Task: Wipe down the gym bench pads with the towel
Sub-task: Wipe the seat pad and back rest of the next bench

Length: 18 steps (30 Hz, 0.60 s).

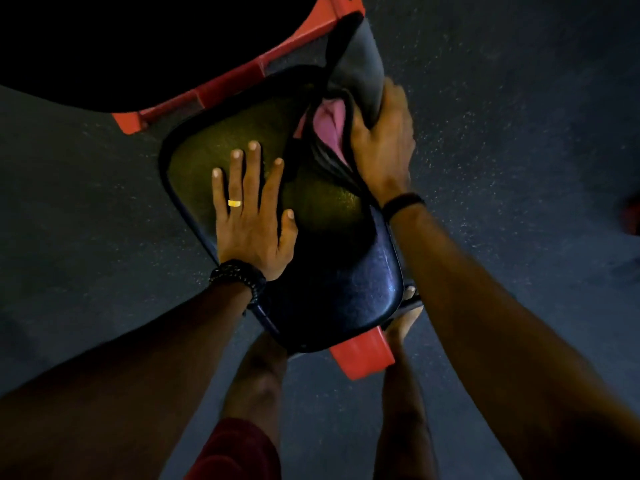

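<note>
2 hands [251,216], 2 bench pads [322,258], 1 towel [329,126], 1 ring [234,203], 2 wristbands [239,273].

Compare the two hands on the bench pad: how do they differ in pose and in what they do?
The left hand lies flat on the seat pad, fingers spread and holding nothing; the right hand is curled, gripping the towel. The left wears a ring; none shows on the right. Both wear dark wristbands.

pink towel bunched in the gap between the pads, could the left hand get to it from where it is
Probably yes. The left hand lies flat on the black padded seat, and only bare pad shows between it and the pink towel. The right hand already grips the towel there.
</note>
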Motion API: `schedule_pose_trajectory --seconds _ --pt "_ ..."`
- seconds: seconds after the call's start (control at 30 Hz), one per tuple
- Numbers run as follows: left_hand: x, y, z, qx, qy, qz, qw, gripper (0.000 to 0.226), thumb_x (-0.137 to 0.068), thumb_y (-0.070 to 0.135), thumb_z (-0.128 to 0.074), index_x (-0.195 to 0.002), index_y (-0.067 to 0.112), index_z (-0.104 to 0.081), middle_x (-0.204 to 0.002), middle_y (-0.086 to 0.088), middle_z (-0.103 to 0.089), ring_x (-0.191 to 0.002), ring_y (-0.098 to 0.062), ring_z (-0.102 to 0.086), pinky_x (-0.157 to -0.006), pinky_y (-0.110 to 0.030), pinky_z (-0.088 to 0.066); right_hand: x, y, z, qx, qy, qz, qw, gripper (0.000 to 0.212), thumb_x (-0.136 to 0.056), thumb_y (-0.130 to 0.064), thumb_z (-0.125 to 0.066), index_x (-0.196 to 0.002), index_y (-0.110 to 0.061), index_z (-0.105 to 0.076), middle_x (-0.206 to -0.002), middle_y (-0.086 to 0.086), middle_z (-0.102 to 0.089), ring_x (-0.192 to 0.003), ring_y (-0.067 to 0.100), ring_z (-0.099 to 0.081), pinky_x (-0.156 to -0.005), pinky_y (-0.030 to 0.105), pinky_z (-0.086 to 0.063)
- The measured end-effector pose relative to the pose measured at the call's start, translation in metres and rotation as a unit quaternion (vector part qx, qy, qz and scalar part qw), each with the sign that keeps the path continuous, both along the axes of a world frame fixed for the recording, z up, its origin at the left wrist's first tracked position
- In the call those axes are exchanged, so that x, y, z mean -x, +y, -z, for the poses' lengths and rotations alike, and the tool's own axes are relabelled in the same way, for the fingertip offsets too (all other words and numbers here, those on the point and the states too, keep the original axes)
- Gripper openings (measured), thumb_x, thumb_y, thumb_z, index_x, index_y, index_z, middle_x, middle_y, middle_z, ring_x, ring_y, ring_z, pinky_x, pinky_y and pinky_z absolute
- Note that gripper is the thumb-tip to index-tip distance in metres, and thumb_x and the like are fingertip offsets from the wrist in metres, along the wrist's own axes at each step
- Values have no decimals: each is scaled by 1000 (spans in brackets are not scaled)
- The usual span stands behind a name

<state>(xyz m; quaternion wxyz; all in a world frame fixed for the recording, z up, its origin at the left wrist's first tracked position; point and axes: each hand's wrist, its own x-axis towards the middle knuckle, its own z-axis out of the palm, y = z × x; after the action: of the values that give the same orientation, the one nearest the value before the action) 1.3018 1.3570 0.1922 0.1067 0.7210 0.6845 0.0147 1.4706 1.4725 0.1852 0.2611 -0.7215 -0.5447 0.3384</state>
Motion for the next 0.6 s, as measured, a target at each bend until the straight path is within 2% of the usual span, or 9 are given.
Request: schedule_pose_trajectory --seconds 0.07,0.13,0.2,0.27,0.33,0.37,0.43,0.5,0.6 --pt "-1 -1 0 -1 -9 2 1000 66 -90 32 -43 -151 12 -27 -160 -17 -14 -149 -34 -8 -119 -55 -5 -12 -29 -6 -20 -21 -34 999 62 -85 -54 -49 -126 -8 -56 -111 14 -55 -99 27 -58 -78 46 -51" --pt "-1 -1 -1 6 -17 -1 1000 68 -88 31 -45 -151 13 -27 -161 -16 -13 -149 -35 -8 -119 -54 -3 -35 -90 -13 -13 -58 -80 995 60 -80 -48 -49 -131 -17 -49 -112 15 -51 -100 31 -54 -73 40 -48" --pt "0 -1 -3 15 -22 -2 1000 68 -89 31 -46 -151 14 -27 -161 -15 -12 -149 -35 -8 -120 -53 -2 -57 -150 -23 39 -81 -98 991 54 -74 -44 -48 -125 -26 -44 -108 15 -49 -98 34 -52 -69 42 -47" --pt "0 -2 -8 31 -21 0 999 66 -91 31 -45 -152 15 -26 -161 -15 -11 -149 -35 -7 -119 -54 -2 -76 -189 -35 105 -90 -116 984 48 -75 -40 -48 -120 -26 -43 -105 15 -50 -97 39 -54 -66 45 -49" --pt "0 -2 -21 66 -3 16 998 65 -94 33 -43 -153 13 -22 -161 -17 -9 -149 -36 -6 -119 -56 -4 -97 -209 -53 173 -113 -197 959 49 -76 -36 -51 -123 -29 -39 -107 16 -51 -96 42 -57 -63 39 -45" --pt "0 1 -30 92 14 29 995 66 -95 34 -42 -153 13 -20 -161 -18 -7 -148 -37 -7 -118 -57 -7 -108 -213 -64 208 -137 -246 937 53 -78 -40 -51 -128 -31 -36 -110 16 -52 -98 42 -58 -63 38 -43" --pt "0 9 -58 173 47 41 983 66 -95 36 -45 -152 11 -20 -161 -19 -5 -146 -40 -11 -117 -57 -13 -127 -215 -90 270 -210 -324 882 62 -85 -52 -49 -142 -31 -35 -120 15 -53 -106 41 -58 -72 44 -48" --pt "-4 16 -92 265 46 34 963 58 -96 35 -46 -147 11 -31 -158 -18 -16 -140 -40 -26 -114 -53 -24 -142 -216 -115 337 -243 -321 851 66 -91 -47 -56 -150 -26 -34 -133 15 -50 -117 39 -55 -88 47 -49" --pt "-20 9 -143 387 -8 29 922 46 -100 35 -42 -140 14 -44 -143 -14 -45 -126 -35 -47 -105 -46 -40 -160 -220 -155 388 -182 -203 881 65 -91 -44 -63 -147 -23 -40 -138 16 -52 -123 37 -53 -99 44 -45"
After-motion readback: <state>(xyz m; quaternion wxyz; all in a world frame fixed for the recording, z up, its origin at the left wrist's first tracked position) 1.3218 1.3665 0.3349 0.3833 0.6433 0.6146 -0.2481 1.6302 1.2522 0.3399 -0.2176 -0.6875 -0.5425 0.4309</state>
